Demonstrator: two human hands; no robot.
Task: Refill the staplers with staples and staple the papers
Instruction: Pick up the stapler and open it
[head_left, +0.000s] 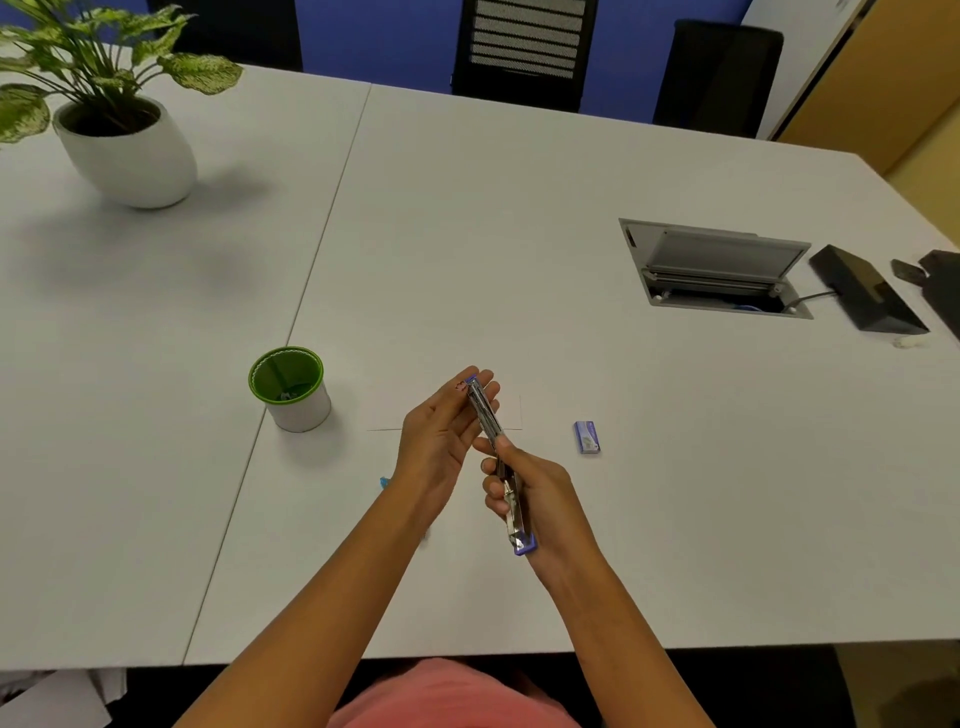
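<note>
Right hand gripped opened stapler; left hand, fingers near straight, steadied tip. Refill apparently underway; paper stapling remained, staple box nearby.

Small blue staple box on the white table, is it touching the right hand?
Apart. The head view shows bare white table between the small blue staple box and the right hand, which grips the metal stapler.
</note>
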